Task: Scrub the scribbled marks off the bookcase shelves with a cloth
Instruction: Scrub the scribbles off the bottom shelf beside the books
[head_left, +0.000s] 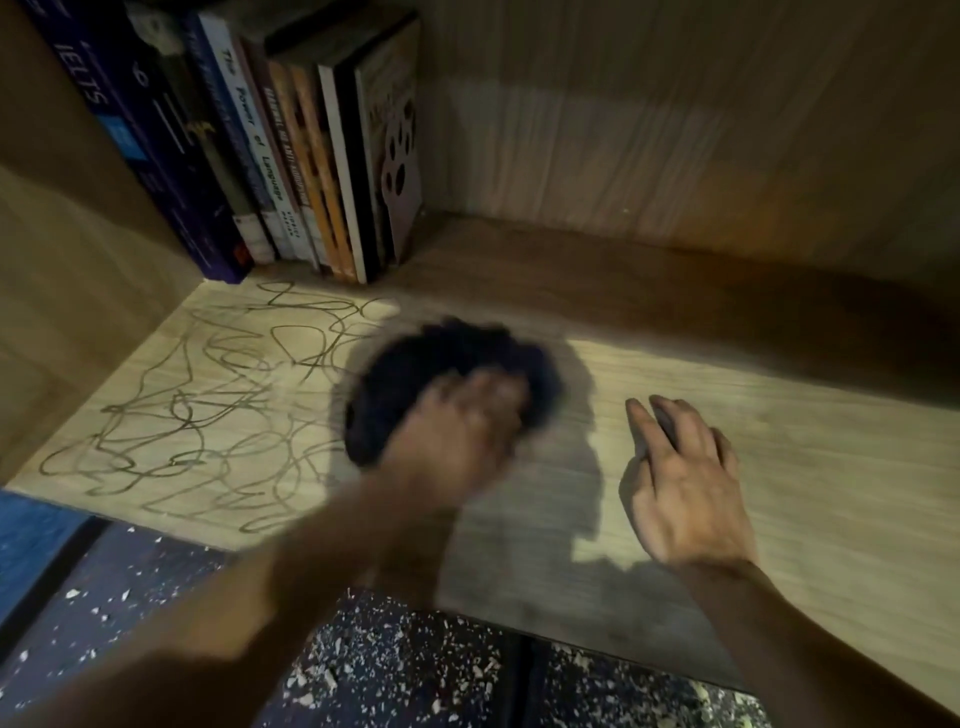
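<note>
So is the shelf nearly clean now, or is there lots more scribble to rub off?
Lots left. The shelf right of the cloth shows no marks. The left hand holds the dark cloth at the edge of the scribbles, which still cover the left part. The right hand rests flat.

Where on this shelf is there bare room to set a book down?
Bare wood runs right of the right hand to the frame's edge, and along the back wall right of the books. The left half is crowded: scribbled marks under the books, then the left hand with the dark cloth.
</note>
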